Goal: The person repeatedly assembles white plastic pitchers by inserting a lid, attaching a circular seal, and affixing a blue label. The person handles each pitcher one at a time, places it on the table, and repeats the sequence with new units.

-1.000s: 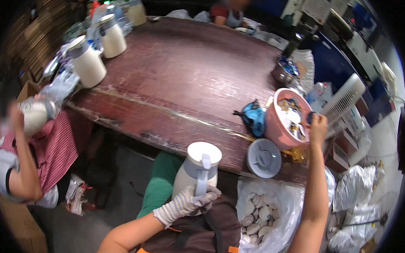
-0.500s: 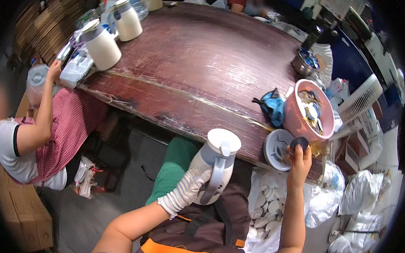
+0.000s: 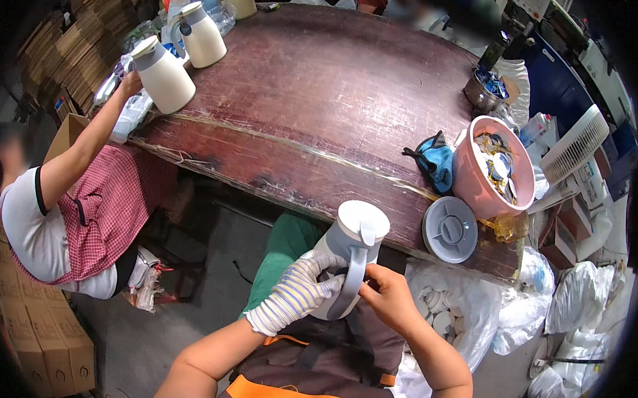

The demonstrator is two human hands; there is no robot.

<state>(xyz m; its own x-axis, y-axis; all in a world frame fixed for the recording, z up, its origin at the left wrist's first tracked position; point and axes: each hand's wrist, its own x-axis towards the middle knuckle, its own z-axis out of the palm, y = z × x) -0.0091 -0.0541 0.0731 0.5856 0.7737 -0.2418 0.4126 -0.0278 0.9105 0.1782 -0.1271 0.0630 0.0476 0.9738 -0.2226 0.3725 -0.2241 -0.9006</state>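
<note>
While the jug sits low in front of the person, here is how things stand.

Jug: white-and-grey thermos jug [image 3: 348, 261], lid on, upright with a slight tilt, held off the surface just below its near edge, over the lap.
Left hand: gloved left hand [image 3: 302, 293], grip wrapped round the jug's body, fingers closed on it.
Right hand: bare right hand [image 3: 387, 296], fingertips pinched at the lower end of the grey handle [image 3: 353, 275], a tight grip.
Progress: lid and handle look in place; the handle's lower end seems the part in work, so I'd judge this one nearly finished.
Nearby: a grey round disc [image 3: 450, 229] and a pink tub [image 3: 494, 177] of small parts on the brown surface [image 3: 316, 92].
Further out: two cream jugs [image 3: 183, 54] stand at the far left, where a co-worker's hand [image 3: 130, 84] touches one.
</note>
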